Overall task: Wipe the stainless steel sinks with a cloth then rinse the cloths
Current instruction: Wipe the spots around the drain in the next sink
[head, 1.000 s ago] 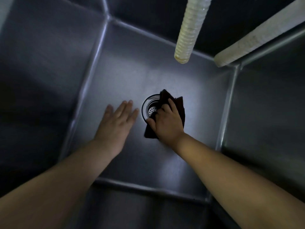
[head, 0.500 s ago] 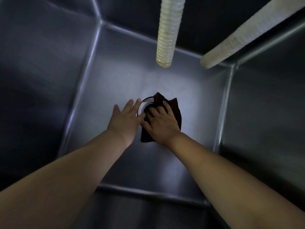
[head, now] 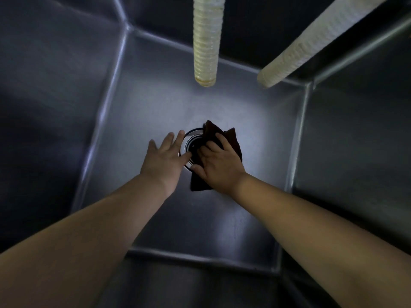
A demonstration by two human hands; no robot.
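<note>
I look straight down into a deep stainless steel sink. At its bottom, my right hand presses a dark cloth over the right part of the round drain, fingers curled into the fabric. My left hand lies flat and open beside it, fingertips on the drain's left rim and thumb close to the right hand. Most of the drain's strainer is hidden under the cloth and hands.
Two pale ribbed hoses hang into the sink from above, one over the drain and one slanting in from the upper right. Steel walls close in on all sides.
My left hand has slid right across the sink floor until it reaches the drain rim next to the right hand. The cloth stays pressed over the drain.
</note>
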